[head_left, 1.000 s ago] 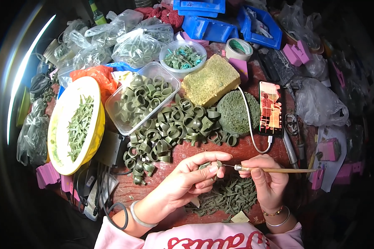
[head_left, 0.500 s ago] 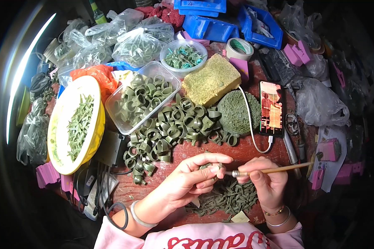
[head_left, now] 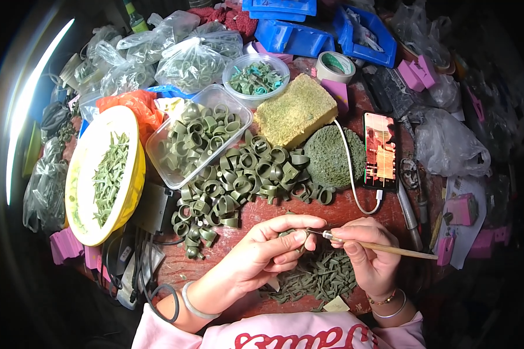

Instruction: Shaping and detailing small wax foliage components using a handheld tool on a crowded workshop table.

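My left hand [head_left: 273, 247] is closed, pinching a small green ring [head_left: 286, 232] that the fingers mostly hide. My right hand [head_left: 371, 250] grips a thin wooden-handled tool [head_left: 404, 252] like a pen. Its slim metal tip meets the ring at my left fingertips, and the handle slants down to the right. Below both hands lies a heap of thin dark green strips [head_left: 326, 273]. Just beyond them, a pile of similar green rings [head_left: 256, 174] spreads over the red table [head_left: 268, 213].
A clear tub of rings [head_left: 183, 171], a yellow basin [head_left: 137, 192] with green strips, and a sponge block [head_left: 300, 110] stand beyond the pile. A round green pad [head_left: 333, 157] and a phone [head_left: 381, 151] on a white cable lie right. Plastic bags [head_left: 195, 64] and blue bins [head_left: 294, 39] crowd the back.
The tool's metal tip has shifted and shows more of its length, and its handle end has swung lower. My right hand has moved slightly with it; my left hand stays in place.
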Demonstrator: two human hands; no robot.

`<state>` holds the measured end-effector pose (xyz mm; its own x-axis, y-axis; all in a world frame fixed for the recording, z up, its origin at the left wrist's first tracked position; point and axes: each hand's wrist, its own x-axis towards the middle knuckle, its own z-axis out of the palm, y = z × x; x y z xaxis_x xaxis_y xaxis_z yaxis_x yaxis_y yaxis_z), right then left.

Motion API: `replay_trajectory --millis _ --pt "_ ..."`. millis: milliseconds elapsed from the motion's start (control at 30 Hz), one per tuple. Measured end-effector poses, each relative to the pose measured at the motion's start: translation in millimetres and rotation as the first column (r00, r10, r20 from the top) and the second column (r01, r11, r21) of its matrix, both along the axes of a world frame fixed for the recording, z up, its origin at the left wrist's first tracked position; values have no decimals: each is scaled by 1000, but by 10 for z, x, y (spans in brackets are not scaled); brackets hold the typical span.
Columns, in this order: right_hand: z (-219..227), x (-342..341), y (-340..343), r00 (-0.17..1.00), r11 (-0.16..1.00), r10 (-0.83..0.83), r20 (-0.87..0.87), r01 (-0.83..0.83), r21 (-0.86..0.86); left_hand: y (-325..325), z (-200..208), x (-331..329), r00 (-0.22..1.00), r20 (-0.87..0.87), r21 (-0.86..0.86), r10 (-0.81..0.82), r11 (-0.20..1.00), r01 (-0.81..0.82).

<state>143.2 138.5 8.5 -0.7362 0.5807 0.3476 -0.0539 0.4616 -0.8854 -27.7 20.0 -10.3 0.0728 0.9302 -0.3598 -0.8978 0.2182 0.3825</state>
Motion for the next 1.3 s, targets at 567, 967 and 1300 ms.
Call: replay_trajectory --millis 567,967,1300 --pt "8 14 -13 1000 997 -4 -27 6 74 -7 7 4 1000 9 -11 11 1000 -11" --pt "17 -3 -25 1000 998 1 9 -1 55 -1 23 1 1000 24 -22 21 1000 -20" --pt "-40 -4 -23 999 998 -54 1 54 10 -4 29 -5 999 35 0 -14 1000 14"
